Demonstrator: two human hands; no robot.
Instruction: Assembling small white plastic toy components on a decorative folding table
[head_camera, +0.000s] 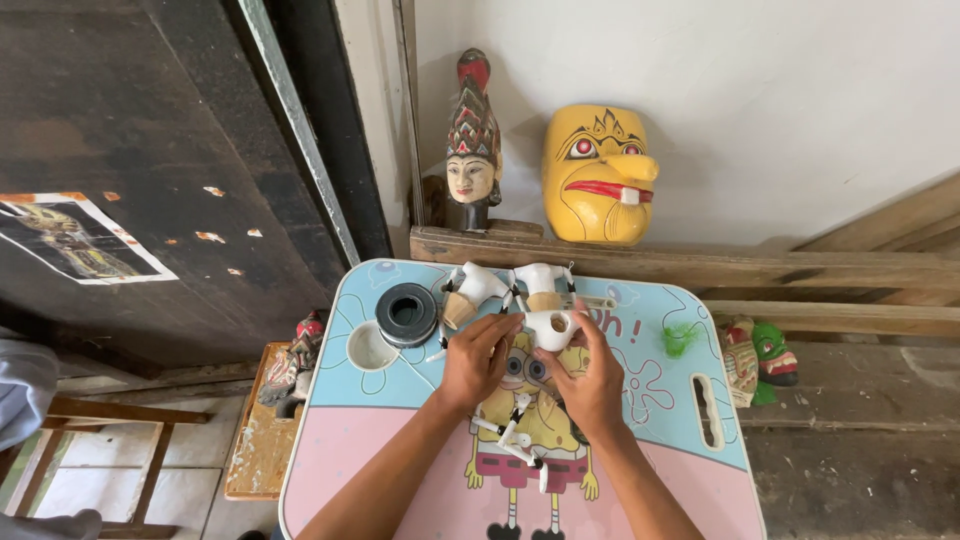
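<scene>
Your left hand (478, 362) and right hand (592, 378) meet over the small table (400, 440), both on a carved piece (551, 328) between them. Just beyond your fingers lie two more carved pieces (510, 285). Left of your left hand sit a roll of tape (406, 315) and a cup (371, 347). Further behind, on the ledge (700, 265), stand a carved head (472, 150) and a mask (598, 175).

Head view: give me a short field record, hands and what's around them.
left hand: fingertips on a small white carved piece
right hand: grips the same piece from the right
surface: cartoon-print folding table
near hands: two more white carved pieces, black tape ring, white cup, green tuft
behind: yellow mask, carved puppet head
</scene>
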